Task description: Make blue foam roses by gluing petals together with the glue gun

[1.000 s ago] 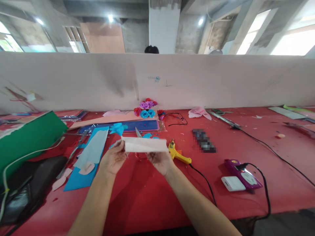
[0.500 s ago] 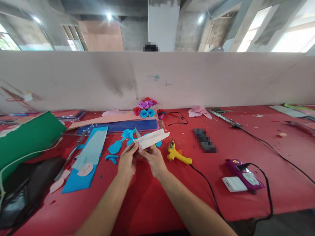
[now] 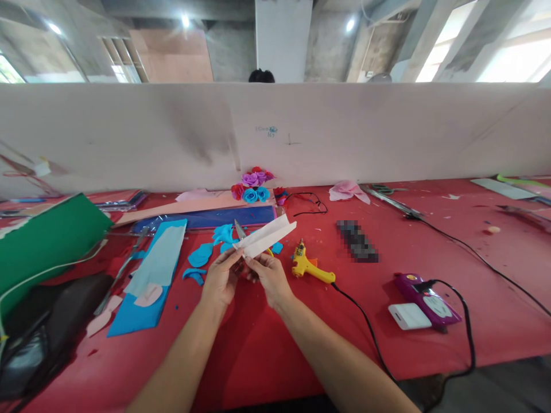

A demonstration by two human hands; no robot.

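Both my hands meet over the red table, pinching the lower end of a folded strip of pale pink paper point(image 3: 267, 236). My left hand point(image 3: 221, 275) grips its left corner between thumb and fingers. My right hand point(image 3: 269, 275) presses the same end with the thumb, its other fingers curled underneath. The strip's free end points up and right. Just behind it, a scissor blade point(image 3: 240, 229) sticks up among cut blue paper petals point(image 3: 201, 256); the rest of the scissors is mostly hidden by the paper and hands.
A yellow glue gun point(image 3: 310, 267) with a black cord lies to the right. Beyond are a purple power strip point(image 3: 434, 301) with a white plug, paper roses point(image 3: 256, 194) and eyeglasses point(image 3: 312, 205). Blue paper point(image 3: 148, 304), a black bag point(image 3: 55, 321) and a green sheet point(image 3: 51, 246) lie left.
The paper strip's upper fold has opened a little wider and tilts up more. Both hands keep their hold at its lower end. The whole view has shifted slightly.
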